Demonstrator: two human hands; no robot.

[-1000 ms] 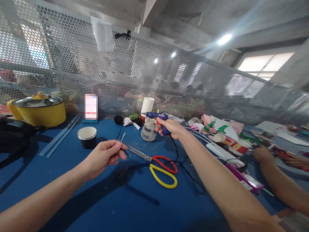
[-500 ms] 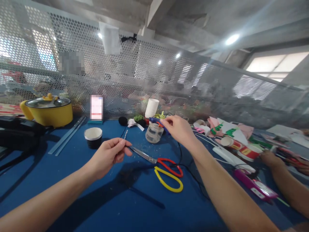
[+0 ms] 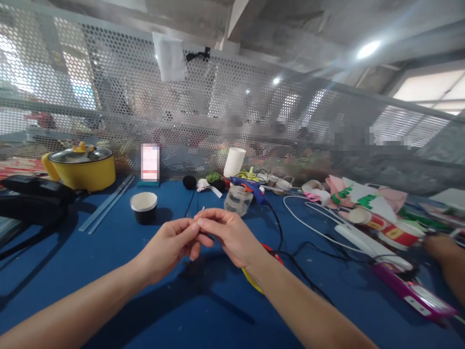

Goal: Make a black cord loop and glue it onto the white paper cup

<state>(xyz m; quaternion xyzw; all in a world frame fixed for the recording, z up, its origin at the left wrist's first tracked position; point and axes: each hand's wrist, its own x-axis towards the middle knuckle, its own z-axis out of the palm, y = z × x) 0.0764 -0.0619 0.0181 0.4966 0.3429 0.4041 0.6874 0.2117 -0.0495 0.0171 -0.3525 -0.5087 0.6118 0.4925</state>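
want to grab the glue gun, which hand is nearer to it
Right. The right hand sits just in front of the glue gun; the left hand is further off to its left. Both pinch a thin stick.

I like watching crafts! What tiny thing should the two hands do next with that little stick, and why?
Probably press the thin stick firmly between the fingertips: both the left hand and right hand pinch it together above the blue table, and the glue gun lies set down behind.

No text can be read: the card (image 3: 150,162) at the far fence is blurred, and the red cup (image 3: 397,236) label on the right is illegible.
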